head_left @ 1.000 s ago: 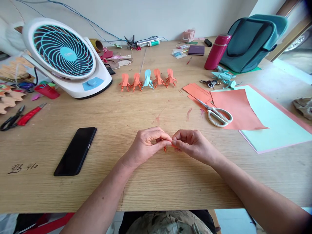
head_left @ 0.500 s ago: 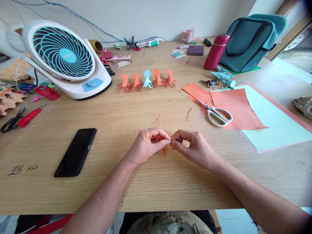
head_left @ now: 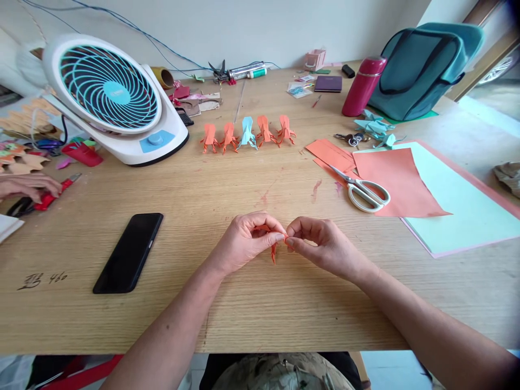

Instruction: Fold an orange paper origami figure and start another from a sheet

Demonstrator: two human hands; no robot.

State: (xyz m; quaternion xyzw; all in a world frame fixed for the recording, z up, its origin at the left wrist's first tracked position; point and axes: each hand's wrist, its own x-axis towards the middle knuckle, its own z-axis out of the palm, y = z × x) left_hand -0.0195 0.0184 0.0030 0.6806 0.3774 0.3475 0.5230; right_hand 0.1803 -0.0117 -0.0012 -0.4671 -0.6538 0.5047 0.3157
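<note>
Between my hands is a small orange folded-paper figure (head_left: 273, 252), mostly covered by my fingers, with a thin twisted leg hanging down. My left hand (head_left: 247, 244) is closed around its body. The thumb and forefinger of my right hand (head_left: 320, 244) pinch a thin part of it, right beside my left fingertips. Farther back on the table stand several finished-looking paper figures in a row, orange ones (head_left: 265, 130) and one light blue figure (head_left: 247, 132), each with thin legs.
White-handled scissors (head_left: 368, 195) rest on orange paper sheets (head_left: 400, 179) at the right. A black phone (head_left: 129, 252) lies left of my arms, with a fan (head_left: 162, 143) behind it. Another person's hand (head_left: 32, 187) is over red-handled pliers (head_left: 51, 197) at far left. A pink bottle (head_left: 363, 89) stands back right.
Another person's hand has come in at the left edge, onto the red-handled tool, with a white object below it. My hands keep nearly the same pinch; the view has shifted slightly.
</note>
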